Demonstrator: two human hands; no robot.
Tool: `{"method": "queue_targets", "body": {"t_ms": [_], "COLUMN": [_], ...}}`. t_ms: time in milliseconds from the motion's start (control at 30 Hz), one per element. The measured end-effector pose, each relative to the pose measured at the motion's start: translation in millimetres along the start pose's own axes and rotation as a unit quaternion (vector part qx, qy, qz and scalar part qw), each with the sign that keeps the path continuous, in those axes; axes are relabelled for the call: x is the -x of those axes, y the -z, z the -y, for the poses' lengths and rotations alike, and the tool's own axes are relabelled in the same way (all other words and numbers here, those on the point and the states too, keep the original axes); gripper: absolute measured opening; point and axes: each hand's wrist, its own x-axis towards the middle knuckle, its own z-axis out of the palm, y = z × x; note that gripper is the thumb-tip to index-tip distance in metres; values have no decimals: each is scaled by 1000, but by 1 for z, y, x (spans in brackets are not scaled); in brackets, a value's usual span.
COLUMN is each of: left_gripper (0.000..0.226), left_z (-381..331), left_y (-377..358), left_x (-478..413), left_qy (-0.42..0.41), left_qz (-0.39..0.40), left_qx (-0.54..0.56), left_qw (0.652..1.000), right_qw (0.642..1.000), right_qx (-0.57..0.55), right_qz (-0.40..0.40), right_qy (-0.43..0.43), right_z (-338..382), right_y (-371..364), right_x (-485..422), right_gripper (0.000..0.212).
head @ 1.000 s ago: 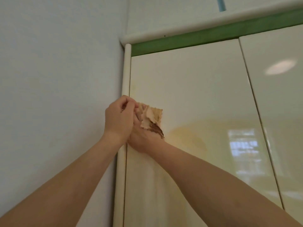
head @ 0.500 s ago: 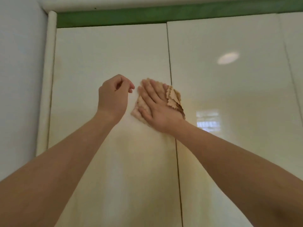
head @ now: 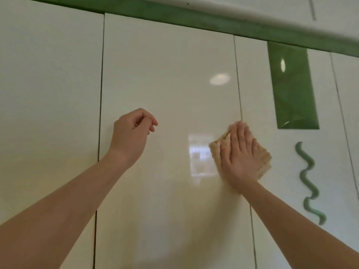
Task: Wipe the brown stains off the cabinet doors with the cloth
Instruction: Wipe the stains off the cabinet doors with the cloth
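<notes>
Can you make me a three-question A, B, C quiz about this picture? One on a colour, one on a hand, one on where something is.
1. The squiggle is: A red, B green, C blue.
2. The left hand holds: A a sponge, B nothing, C a cup.
3. The cloth is: A under the right hand, B on the squiggle, C in the left hand.
Answers: B, it shows green; B, it is loosely curled and empty; A, the flat right hand presses it to the doors.

Glossy cream cabinet doors (head: 165, 74) bear a tan cloth (head: 216, 152), green panel (head: 292, 88) and wavy green strip (head: 313, 190)
</notes>
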Motion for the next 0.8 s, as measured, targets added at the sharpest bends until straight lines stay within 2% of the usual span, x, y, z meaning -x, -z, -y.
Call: {"method": "queue_targets", "body": {"t_ms": [100,200,267,500,700,800], "left_gripper": [27,27,27,28,26,28], "left_z": [3,8,14,52,82,102], "left_y": [3,29,54,184,311,355], "left_x": [6,6,5,12,24,35], "left_qy": [1,0,-3,18,17,26], "left_qz": [3,3,-6,-41,-99,-149], "left_qx": [-8,-11,-12,-53,-98,-63], "left_qw": [1000,1000,1000,998,990,987], "right_qw": [998,991,989,997,976,959], "right_qx": [-20,-41,-55,-66,-101,-123], "right_qz": [-8,-31,-40,-10,24,44], "right_qy": [-61,-121,-129,27,191,252], "right_z": [-6,22,55,270,464,544], "right_y": [-3,-8,-14,-57,-82,-90], "right_x": [7,7,14,80,112,128], "right_gripper": [69,73,72,69,71,68]}}
